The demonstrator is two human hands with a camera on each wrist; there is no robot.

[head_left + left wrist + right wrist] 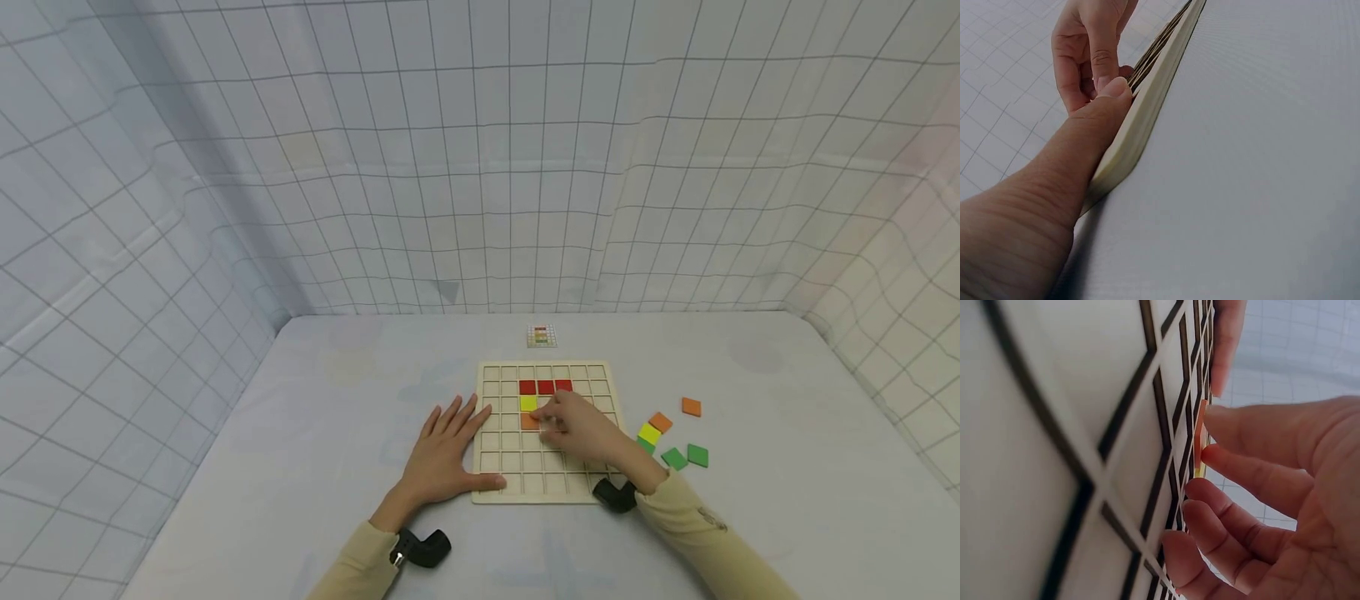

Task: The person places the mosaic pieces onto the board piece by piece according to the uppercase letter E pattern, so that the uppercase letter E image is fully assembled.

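A pale wooden grid board [510, 461] lies on the table. Three red tiles [546, 387] form a row in its upper part, and one yellow tile [528, 403] sits below the leftmost red. Directly under the yellow one, my right hand [581, 429] pinches an orange tile [528, 421] by thumb and forefinger. In the right wrist view that orange tile [1200, 434] is seen nearly edge-on at the grid, with the other fingers loosely curled. My left hand [442, 467] rests along the board's left edge, fingers spread, its thumb [1110, 97] over the near rim.
Right of the board lie loose tiles: two orange [691, 407], one yellow [649, 433] and several green [697, 455]. A small card with a coloured grid pattern [542, 336] lies beyond the board. A gridded white curtain [480, 167] hangs behind and at the sides.
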